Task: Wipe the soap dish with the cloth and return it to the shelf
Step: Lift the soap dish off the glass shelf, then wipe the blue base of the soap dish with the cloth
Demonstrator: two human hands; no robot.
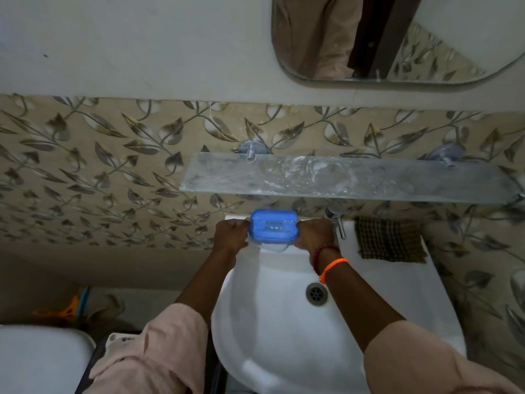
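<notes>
Two hands, left hand [230, 234] and right hand [312, 234], clamped one blue dish [273, 228] by its ends over the sink [284, 322]; one cloth [389, 239] lay beside one tap [336, 220], below one shelf [341, 177].

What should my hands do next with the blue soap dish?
Probably free the right hand to fetch the checked brown cloth on the white sink's rim: both hands hold the blue plastic soap dish, left hand included, below the glass shelf.
</notes>
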